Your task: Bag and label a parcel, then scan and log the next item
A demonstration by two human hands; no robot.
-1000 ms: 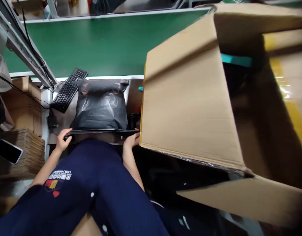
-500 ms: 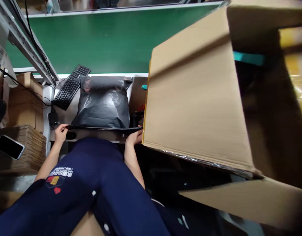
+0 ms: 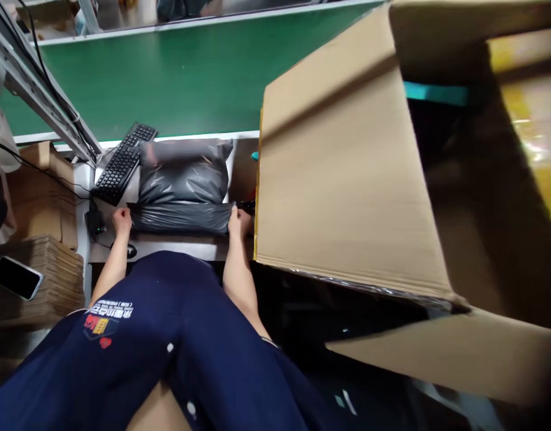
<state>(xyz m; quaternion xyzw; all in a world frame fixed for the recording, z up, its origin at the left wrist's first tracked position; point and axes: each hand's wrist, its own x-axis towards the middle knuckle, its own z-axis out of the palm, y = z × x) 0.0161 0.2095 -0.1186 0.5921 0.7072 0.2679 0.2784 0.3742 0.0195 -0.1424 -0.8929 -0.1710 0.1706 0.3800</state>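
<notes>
A filled black plastic mailing bag (image 3: 183,173) lies on the worktop in front of me, its near edge folded over into a flat band. My left hand (image 3: 122,221) is closed on the left end of that fold. At the fold's right end, my right hand (image 3: 238,221) grips the plastic with the thumb on top. Just below my left hand sits a black computer mouse (image 3: 131,251), and a black keyboard (image 3: 125,161) lies slanted beyond the bag's left side.
A large open cardboard box (image 3: 338,173) stands close on my right. Behind the worktop runs a green conveyor belt (image 3: 167,84). On the left, a phone (image 3: 17,278) lies on stacked flat cardboard (image 3: 60,269), near a metal post with cables (image 3: 55,96).
Both hands have moved up and away from my body, folding the bag's near edge over onto itself. The view has shifted slightly.
</notes>
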